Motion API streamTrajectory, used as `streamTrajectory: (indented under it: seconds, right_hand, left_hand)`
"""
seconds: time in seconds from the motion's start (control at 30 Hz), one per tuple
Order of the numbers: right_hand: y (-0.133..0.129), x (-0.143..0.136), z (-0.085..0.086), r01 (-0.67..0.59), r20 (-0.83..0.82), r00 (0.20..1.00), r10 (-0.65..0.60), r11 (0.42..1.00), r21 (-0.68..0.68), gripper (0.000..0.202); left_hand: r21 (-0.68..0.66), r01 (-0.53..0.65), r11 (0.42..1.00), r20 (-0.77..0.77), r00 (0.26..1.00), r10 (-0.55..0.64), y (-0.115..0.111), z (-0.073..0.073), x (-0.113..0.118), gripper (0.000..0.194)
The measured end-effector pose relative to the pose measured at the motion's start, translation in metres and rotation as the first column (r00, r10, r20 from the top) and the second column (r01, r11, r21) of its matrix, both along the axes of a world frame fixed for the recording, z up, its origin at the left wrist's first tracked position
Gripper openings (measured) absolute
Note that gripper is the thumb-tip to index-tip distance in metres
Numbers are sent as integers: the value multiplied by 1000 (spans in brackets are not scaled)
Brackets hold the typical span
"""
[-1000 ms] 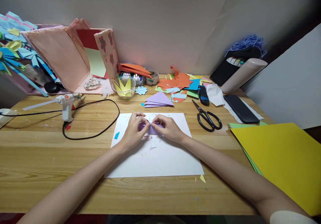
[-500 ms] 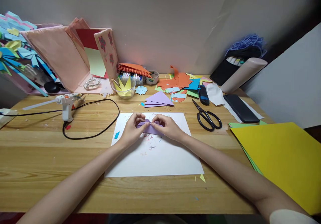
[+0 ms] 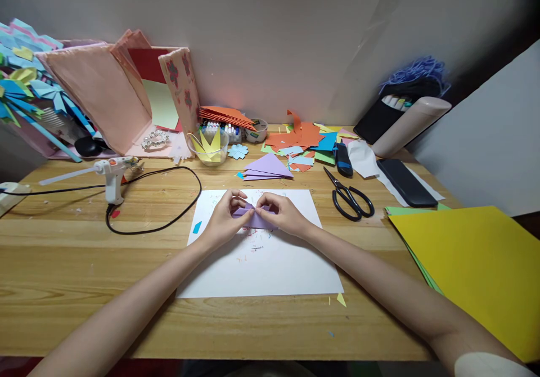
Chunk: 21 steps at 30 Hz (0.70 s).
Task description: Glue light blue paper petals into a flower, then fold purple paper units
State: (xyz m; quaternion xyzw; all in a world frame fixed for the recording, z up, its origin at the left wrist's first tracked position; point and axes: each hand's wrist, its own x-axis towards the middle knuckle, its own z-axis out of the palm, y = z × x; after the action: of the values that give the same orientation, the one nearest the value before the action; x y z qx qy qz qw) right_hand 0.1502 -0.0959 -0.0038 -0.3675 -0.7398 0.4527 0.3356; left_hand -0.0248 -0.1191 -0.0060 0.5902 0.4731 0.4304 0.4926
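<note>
Both of my hands pinch a folded piece of purple paper (image 3: 258, 221) over a large white sheet (image 3: 261, 270). My left hand (image 3: 228, 215) grips its left side, and my right hand (image 3: 282, 214) grips its right side. The two thumbs meet near the middle of the fold. My fingers cover much of the paper, so its full shape is hidden. Just beyond the white sheet lie several purple paper triangles (image 3: 269, 166), stacked and slightly fanned. A small blue scrap (image 3: 197, 227) rests on the sheet left of my hands.
Black-handled scissors (image 3: 349, 198) lie to the right, near a utility knife (image 3: 343, 160) and a dark phone (image 3: 407, 183). Yellow sheets (image 3: 472, 264) overhang the right front. At left stands a glue gun (image 3: 113, 179) with a looping cord. Colored scraps (image 3: 301, 136) pile up behind.
The purple paper has tilted a little in my fingers, and its middle now stands up slightly between the thumbs. Both hands stay almost in the same place.
</note>
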Motion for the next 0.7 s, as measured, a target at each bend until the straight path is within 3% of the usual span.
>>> streamTrajectory:
  seconds: [0.3,0.5,0.7]
  right_hand:
    - [1,1,1,15,-41,999,-15,1000,-8,14]
    - [4,2,-7,-58,-157,987,33,986,-157,20]
    - [2,0,-4,-43,-228,974,-13,969,-242,24]
  left_hand:
    - [59,20,998,18,1000,-21,0,0,1,28]
    - [128,-111,986,-24,993,115,3,0,-1,26]
    - [-31,-73,997,161,984,77,6,-1,-1,38]
